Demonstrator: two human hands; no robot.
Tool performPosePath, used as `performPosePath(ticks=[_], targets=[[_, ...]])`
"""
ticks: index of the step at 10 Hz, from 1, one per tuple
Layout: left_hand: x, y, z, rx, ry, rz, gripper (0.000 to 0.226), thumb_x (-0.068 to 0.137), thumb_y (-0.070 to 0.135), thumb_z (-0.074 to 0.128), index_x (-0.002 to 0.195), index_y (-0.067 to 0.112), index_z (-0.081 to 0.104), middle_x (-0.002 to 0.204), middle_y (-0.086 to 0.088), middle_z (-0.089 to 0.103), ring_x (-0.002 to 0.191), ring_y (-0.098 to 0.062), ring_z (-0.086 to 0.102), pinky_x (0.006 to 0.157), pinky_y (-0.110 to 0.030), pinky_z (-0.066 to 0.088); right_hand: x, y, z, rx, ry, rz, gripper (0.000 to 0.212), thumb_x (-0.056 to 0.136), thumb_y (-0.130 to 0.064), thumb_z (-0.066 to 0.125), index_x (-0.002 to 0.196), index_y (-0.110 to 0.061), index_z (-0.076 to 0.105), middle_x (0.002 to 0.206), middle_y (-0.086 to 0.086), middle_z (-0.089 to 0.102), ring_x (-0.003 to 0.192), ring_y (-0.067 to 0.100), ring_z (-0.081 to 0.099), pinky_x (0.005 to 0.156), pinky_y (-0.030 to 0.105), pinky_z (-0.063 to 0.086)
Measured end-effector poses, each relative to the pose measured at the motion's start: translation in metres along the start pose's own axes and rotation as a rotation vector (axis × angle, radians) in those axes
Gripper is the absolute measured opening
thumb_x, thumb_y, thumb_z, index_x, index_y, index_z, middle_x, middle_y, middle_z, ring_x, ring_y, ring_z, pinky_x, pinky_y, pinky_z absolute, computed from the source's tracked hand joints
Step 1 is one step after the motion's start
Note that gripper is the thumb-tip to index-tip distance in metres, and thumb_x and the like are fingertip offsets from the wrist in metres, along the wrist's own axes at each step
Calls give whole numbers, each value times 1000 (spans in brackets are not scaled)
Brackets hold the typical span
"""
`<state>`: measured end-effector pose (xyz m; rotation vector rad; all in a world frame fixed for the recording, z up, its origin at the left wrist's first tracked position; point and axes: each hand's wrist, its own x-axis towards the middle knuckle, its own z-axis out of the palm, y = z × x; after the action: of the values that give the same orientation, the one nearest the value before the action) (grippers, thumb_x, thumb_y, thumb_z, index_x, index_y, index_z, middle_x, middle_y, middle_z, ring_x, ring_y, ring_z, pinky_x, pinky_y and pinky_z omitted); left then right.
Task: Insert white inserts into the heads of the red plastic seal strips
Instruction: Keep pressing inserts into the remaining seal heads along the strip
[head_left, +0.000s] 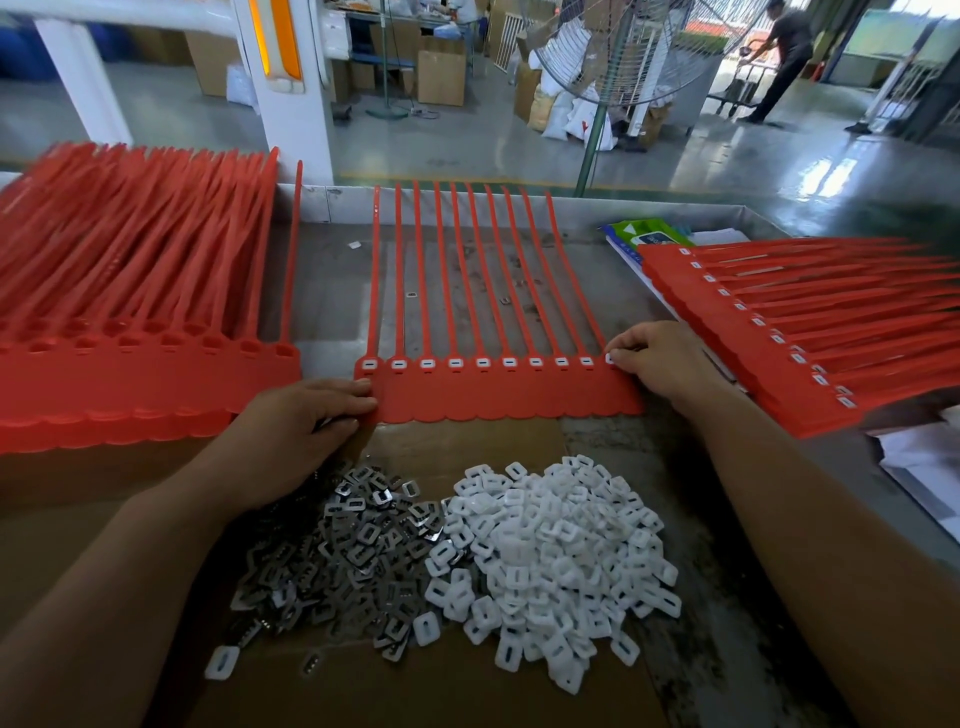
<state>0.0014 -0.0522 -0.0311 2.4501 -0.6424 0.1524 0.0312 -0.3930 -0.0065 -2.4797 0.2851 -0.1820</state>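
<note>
A joined sheet of red seal strips (498, 395) lies flat in the middle of the table, tails pointing away from me. White inserts (481, 362) sit in a row of its heads. My left hand (301, 431) holds the sheet's left edge, fingers curled at the tag. My right hand (660, 358) pinches a white insert at the rightmost head (610, 357). A heap of loose white inserts (550, 551) lies on cardboard near me.
Grey metal clips (353, 551) are piled left of the white heap. A thick stack of red strips (135, 312) lies at the left, another with inserts (810, 332) at the right. Papers (924, 467) are at the right edge. A fan (623, 52) and a person stand beyond the table.
</note>
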Motion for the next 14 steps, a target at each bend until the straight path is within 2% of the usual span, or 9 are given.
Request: performPosePath(ticks=[3,6,7,9,10,11,12,13,14], targets=[[0,2,-1,8,0,7,31,87,6,55,117,13,61,131,7,51,118,1,40,99,-10,20,-3,4,5,-12,52,-48,4,82,-9,63,82,-13,65,86,2,62,82,14,55,74,25,40],[2,0,0,12,-1,12,31,87,7,55,117,15,61,131,9,51,119,3,39,100,-10,20,-1,1,4,162,81,44,15,76,-3,69,89,-10,71,89,5,66,86,15,59,85,28,46],[2,0,0,13,0,11,32,88,8,54,118,16,60,130,11,50,119,3,39,99,-10,20,2,-2,1,189,61,96,18,74,-2,71,80,-17,66,87,1,64,83,12,57,80,26,45],[1,1,1,18,7,10,32,88,8,54,118,15,60,130,12,49,118,5,38,97,-5,18,10,-6,-3,207,6,202,21,71,1,72,71,-18,62,80,-3,60,74,6,53,63,20,39],[1,2,1,24,10,20,31,87,6,55,117,13,61,130,8,51,117,2,39,94,0,17,14,-9,-4,197,-2,236,25,69,4,73,65,-17,60,82,5,63,74,12,56,67,23,43],[1,2,1,37,13,29,30,86,5,55,116,11,62,129,5,52,115,1,40,86,10,12,18,-13,-6,134,-23,260,20,68,4,74,71,-14,65,95,11,67,85,19,60,78,28,45],[1,2,1,35,14,20,31,87,7,55,116,13,61,130,7,51,116,2,39,89,5,14,19,-14,-7,110,-58,263,17,71,3,67,78,-13,66,108,18,65,104,32,59,85,34,48],[1,1,1,30,9,17,31,87,7,55,117,13,61,130,8,51,116,3,38,92,2,15,19,-13,-7,102,-57,267,27,72,2,66,99,-2,66,110,19,64,107,33,58,85,33,48],[1,1,1,34,9,21,31,87,7,55,117,13,61,130,8,51,116,3,39,94,-2,17,18,-15,-7,61,-55,259,21,70,0,73,90,-5,68,106,14,66,103,27,60,89,33,46]])
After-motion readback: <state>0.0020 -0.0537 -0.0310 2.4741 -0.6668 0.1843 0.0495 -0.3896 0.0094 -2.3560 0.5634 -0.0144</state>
